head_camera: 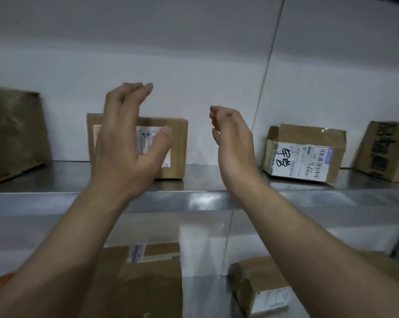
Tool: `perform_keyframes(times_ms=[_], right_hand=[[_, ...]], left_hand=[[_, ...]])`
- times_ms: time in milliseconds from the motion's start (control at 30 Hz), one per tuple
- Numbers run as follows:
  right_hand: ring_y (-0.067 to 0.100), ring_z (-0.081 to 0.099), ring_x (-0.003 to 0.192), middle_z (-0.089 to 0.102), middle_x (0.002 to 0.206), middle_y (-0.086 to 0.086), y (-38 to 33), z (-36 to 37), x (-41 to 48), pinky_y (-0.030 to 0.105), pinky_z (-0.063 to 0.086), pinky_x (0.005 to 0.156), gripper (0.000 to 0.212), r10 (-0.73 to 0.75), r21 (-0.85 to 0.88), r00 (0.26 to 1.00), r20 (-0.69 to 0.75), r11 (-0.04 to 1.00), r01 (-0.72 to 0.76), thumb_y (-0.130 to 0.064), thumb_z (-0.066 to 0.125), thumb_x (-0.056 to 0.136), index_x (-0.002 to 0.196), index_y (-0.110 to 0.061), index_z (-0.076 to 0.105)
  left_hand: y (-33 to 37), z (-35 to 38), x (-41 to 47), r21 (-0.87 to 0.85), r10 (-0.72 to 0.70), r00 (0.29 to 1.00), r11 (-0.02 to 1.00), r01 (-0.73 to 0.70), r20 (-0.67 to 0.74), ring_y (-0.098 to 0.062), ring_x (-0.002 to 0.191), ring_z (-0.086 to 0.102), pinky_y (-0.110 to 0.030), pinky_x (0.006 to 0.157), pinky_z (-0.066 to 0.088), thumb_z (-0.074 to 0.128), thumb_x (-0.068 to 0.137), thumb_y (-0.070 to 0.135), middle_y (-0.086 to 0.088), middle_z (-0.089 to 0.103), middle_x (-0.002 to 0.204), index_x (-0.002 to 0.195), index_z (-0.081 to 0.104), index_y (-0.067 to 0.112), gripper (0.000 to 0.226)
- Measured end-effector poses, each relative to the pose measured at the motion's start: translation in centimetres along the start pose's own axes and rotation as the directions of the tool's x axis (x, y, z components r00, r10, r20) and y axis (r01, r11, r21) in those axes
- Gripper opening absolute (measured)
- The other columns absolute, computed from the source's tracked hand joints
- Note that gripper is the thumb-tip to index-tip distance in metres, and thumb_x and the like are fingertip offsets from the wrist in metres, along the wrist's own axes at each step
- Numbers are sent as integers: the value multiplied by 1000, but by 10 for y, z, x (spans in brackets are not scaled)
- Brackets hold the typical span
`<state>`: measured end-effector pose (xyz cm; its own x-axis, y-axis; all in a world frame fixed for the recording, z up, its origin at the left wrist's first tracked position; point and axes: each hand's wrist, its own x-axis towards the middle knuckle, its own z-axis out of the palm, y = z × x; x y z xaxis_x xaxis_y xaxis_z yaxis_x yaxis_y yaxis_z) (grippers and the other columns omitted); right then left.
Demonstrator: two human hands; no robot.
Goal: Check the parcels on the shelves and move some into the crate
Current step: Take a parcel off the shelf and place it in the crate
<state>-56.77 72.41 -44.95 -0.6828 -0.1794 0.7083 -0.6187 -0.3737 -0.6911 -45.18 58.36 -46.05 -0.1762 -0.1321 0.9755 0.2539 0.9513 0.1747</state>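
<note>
We hold both hands up before the upper shelf (205, 180), gripping nothing.
Our left hand (127, 143), fingers spread, is in front of a labelled parcel (177, 138) at the shelf's back edge. Our right hand (234, 143), loosely curled, hangs between it and a handwritten parcel (304, 154).

Reaches up and forward with bare left forearm (79, 237) and right forearm (297, 232), both angled inward. Holds the left hand (127, 138) spread, fingers together and nearly straight, thumb splayed wide. Holds the right hand (233, 143) edge-on, fingers loosely cupped, apart from the left.
</note>
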Motion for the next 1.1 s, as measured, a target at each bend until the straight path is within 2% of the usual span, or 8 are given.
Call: perform_keyframes(times_ms=[233, 400, 533, 700, 800, 900, 1000, 1100], right_hand=[[-3, 63, 109, 70, 119, -10, -30, -154, 33, 13, 46, 93, 25, -216, -100, 975, 46, 970, 220, -23, 51, 107, 123, -20, 70], [-1, 53, 130, 60, 135, -8, -19, -259, 62, 25, 44, 111, 31, -306, -265, 949, -79, 924, 276, -25, 50, 103, 128, -24, 67], [-12, 46, 123, 46, 146, -14, 2, -295, 64, 29, 37, 114, 34, -34, -270, 995, -93, 963, 8, -35, 45, 110, 143, -31, 53], [5, 44, 128, 49, 146, -6, 20, -299, 68, 26, 26, 108, 49, 232, -292, 973, 1, 930, -222, -52, 30, 110, 147, -27, 51], [21, 60, 123, 66, 121, -3, 31, -295, 72, 43, 41, 114, 66, 232, -362, 971, 55, 911, -197, -71, 21, 97, 116, -28, 67], [24, 64, 115, 73, 111, 3, 35, -300, 76, 44, 47, 107, 70, 207, -416, 973, 104, 897, -147, -67, 20, 100, 98, -21, 73], [17, 71, 107, 77, 109, -2, 38, -309, 80, 42, 52, 104, 57, 255, -355, 954, 158, 916, -186, -57, 29, 110, 98, -23, 74], [8, 75, 98, 81, 103, -8, 41, -312, 84, 36, 56, 89, 43, 301, -245, 935, 189, 936, -251, -50, 34, 112, 110, -28, 72]], left_hand=[[100, 117, 9, -134, -33, 995, 990, 45, 90, -3, 141, 38, -8, 115, 25, 52, 101, 31, -6, 45, 153, 154, 45, 10, 58], [142, 188, 3, -290, -339, 891, 858, 424, 302, 12, 144, 33, -4, 113, 24, 38, 99, 55, 16, 40, 160, 159, 39, 31, 64], [150, 221, 3, -415, -551, 734, 605, 679, 398, -7, 154, 33, -39, 130, 24, 35, 102, 68, 14, 37, 167, 163, 34, 32, 70], [156, 229, 9, -391, -613, 648, 517, 762, 452, -12, 133, 61, -41, 122, 40, 36, 90, 77, 15, 61, 144, 158, 43, 25, 86], [155, 227, 7, -373, -606, 652, 534, 758, 457, -10, 114, 73, -37, 110, 50, 31, 107, 66, 15, 79, 116, 123, 71, 29, 57], [154, 226, 7, -438, -626, 650, 485, 757, 431, -20, 117, 73, -34, 101, 56, 52, 99, 53, -2, 79, 120, 122, 72, 17, 47], [152, 222, 2, -463, -629, 669, 493, 737, 396, -24, 119, 73, -30, 99, 60, 59, 105, 13, -9, 79, 120, 134, 64, 5, 30], [154, 220, -1, -403, -559, 730, 609, 683, 393, -19, 112, 75, -27, 98, 59, 58, 103, -1, -4, 82, 110, 114, 76, 13, 25]])
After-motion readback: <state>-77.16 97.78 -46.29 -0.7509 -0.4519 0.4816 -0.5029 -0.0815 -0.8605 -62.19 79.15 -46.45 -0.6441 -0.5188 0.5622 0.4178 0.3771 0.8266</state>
